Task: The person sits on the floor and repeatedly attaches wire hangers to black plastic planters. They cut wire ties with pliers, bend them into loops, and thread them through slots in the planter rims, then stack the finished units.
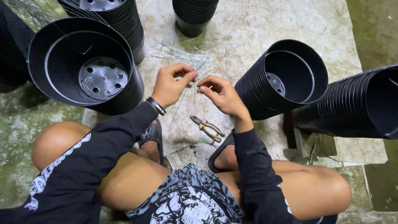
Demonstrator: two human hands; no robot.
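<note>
Two hands worked one thin wire (194, 89) above the concrete floor (248, 25); left hand (170, 85) and right hand (219, 94) each had fingers pinched on it; pliers (207, 127) lay below, near stacked black pots (286, 76); steady, even tension would suit bending best.

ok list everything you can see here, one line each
stacks of plastic plant pots: five, black, lying or standing around the person on all sides but the near one
bundle of thin wire pieces: one pile, silvery, on the floor beyond the hands
pliers: one, yellow-green handles, on the floor between the feet
concrete floor: one, pale grey, mossy green at the edges
sandals: two, black, on the feet
wristband: one, black, left wrist
left hand: pinching a thin wire
right hand: fingers on the same wire
</note>
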